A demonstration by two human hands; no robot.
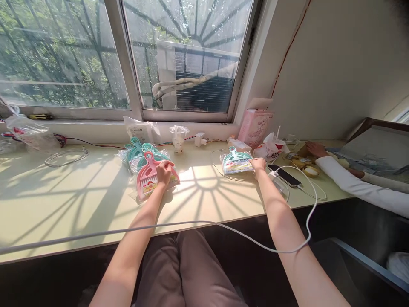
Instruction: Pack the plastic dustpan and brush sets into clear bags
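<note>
My left hand (164,172) is closed over a pink dustpan-and-brush set (148,175) in clear wrapping, its fingers bent at the pack's upper right part. That pack lies in front of a pile of similar teal dustpan-and-brush sets (134,149), also wrapped. Farther right, my right hand (258,164) pinches the right edge of a single teal dustpan-and-brush set (237,161) with a printed card along its lower part. The fingertips of both hands are partly hidden.
Behind the packs stand a lidded plastic cup (179,138) and a pink box (254,128). A phone (284,175) lies to the right, near a co-worker's white sleeve (338,175). A white cable (204,222) hangs across the table's front edge.
</note>
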